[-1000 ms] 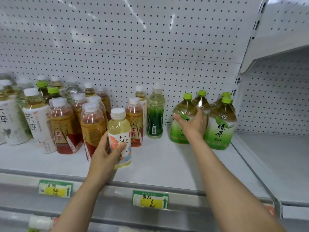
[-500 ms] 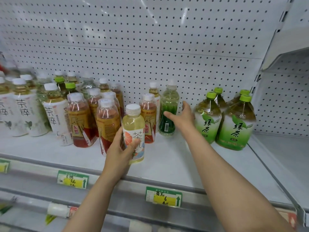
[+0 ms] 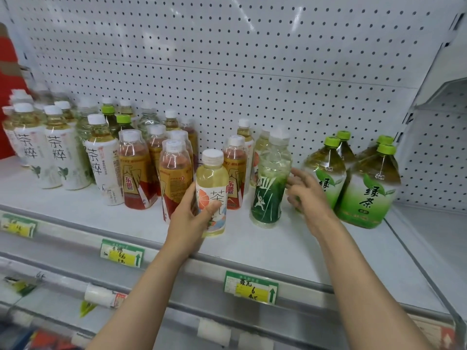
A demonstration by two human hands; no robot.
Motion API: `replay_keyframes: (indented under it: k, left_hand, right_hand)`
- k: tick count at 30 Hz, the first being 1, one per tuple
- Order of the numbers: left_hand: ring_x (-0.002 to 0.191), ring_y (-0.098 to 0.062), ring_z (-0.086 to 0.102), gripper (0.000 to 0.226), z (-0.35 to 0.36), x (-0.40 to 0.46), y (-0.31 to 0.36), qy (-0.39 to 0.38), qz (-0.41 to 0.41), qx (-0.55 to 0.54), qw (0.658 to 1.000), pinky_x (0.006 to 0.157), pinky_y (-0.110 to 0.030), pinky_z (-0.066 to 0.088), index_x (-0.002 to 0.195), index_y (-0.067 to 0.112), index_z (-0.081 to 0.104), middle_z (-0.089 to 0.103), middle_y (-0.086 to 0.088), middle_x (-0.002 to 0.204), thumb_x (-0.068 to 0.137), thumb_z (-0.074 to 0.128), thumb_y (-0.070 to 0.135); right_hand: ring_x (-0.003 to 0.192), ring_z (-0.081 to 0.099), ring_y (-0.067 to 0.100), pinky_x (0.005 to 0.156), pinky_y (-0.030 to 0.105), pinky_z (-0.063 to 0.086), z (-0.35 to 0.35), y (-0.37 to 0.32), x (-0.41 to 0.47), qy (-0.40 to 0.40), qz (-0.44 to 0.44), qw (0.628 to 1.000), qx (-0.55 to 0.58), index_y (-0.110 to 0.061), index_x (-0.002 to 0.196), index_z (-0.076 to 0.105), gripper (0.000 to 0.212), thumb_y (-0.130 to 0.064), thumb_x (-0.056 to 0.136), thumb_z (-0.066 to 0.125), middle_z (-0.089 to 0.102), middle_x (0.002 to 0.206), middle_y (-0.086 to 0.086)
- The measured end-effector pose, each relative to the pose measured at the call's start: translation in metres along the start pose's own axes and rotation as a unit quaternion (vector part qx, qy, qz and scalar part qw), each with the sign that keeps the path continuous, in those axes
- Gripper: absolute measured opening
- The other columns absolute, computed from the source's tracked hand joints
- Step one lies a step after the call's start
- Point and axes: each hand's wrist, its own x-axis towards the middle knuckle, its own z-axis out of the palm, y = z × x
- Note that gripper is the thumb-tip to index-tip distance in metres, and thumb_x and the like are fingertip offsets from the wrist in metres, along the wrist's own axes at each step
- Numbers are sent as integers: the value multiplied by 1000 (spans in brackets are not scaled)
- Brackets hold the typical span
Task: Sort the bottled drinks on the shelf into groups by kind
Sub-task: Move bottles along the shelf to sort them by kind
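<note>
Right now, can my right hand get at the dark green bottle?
Probably yes. The right hand is open just to the right of the dark green bottle, with nothing between them. The left hand holds the yellow bottle further left, out of the way.

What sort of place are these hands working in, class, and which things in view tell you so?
Most likely a shop or supermarket drinks aisle. The white shelf backs onto a pegboard wall, price tags sit along its front edge, and many bottled drinks stand in rows, such as the big green tea bottles.
</note>
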Motion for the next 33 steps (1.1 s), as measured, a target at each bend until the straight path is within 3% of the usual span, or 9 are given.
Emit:
replay_keyframes:
  k: [2, 4, 7, 10, 13, 17, 22, 27, 33]
  left_hand:
    - [104, 5, 67, 53, 0, -3, 4, 4, -1, -9, 1000, 83, -19, 55, 140, 35, 51, 70, 20, 117, 92, 70, 24]
    - [102, 6, 67, 53, 2, -4, 8, 13, -1, -16, 1000, 78, -16, 56, 138, 33, 53, 70, 20, 116, 91, 71, 20]
    - [102, 0, 70, 52, 3, -6, 13, 23, -12, -40, 999, 81, -22, 59, 137, 27, 57, 73, 12, 117, 89, 73, 13]
    - [104, -6, 71, 47, 3, -7, 20, 26, -21, -44, 998, 91, -34, 59, 132, 24, 61, 75, 8, 114, 88, 74, 13]
    - [104, -9, 72, 42, -1, -11, 31, 25, -15, -65, 997, 88, -29, 60, 131, 18, 63, 76, 7, 112, 90, 72, 13]
    - [106, -10, 72, 40, -27, -17, 45, 29, -2, -90, 996, 86, -28, 59, 130, 15, 64, 76, 4, 114, 90, 71, 16]
    - [105, -12, 72, 36, -90, -16, 51, 45, 15, -121, 992, 84, -26, 59, 126, 14, 66, 77, 3, 112, 90, 71, 17]
    - [104, -13, 73, 33, -170, -4, 42, 53, 11, -134, 989, 80, -23, 58, 123, 13, 68, 78, 1, 109, 90, 71, 11]
    - [99, -9, 73, 30, -282, 25, 24, 45, 17, -105, 993, 75, -19, 57, 118, 14, 69, 79, 4, 105, 89, 72, 11]
  right_hand:
    - [119, 59, 14, 100, 39, 49, 13, 0, -11, 19, -2, 999, -44, -21, 144, 45, 69, -28, 85, 78, 61, 132, -4]
    - [118, 60, 18, 102, 41, 51, 31, 5, -20, 18, 0, 988, -152, -22, 139, 46, 86, -48, 68, 88, 61, 132, -3]
    - [114, 62, 21, 94, 34, 52, 44, 15, -25, 43, -30, 970, -238, -18, 134, 49, 80, -43, 69, 89, 63, 129, 2]
    - [105, 59, 17, 91, 34, 52, 39, 12, -27, 46, -7, 986, -158, -18, 138, 42, 80, -29, 74, 89, 60, 130, 4]
    - [105, 65, 15, 81, 28, 54, 38, 10, -38, 1, -11, 1000, -26, -20, 135, 45, 71, -20, 78, 86, 64, 125, 1]
    - [108, 71, 17, 85, 29, 60, 58, -2, -61, -40, -38, 992, 112, -22, 129, 56, 51, -17, 83, 78, 73, 118, -1]
    - [111, 70, 27, 93, 42, 57, 107, -29, -86, -86, -70, 982, 156, -15, 128, 65, 54, -33, 78, 73, 75, 118, 6]
    - [112, 70, 28, 92, 45, 58, 191, -45, -100, -115, -82, 976, 167, -16, 127, 66, 80, -52, 59, 89, 73, 122, 9]
    - [107, 72, 27, 97, 48, 55, 309, -48, -110, -97, -54, 972, 205, -11, 127, 65, 51, -29, 80, 71, 75, 116, 9]
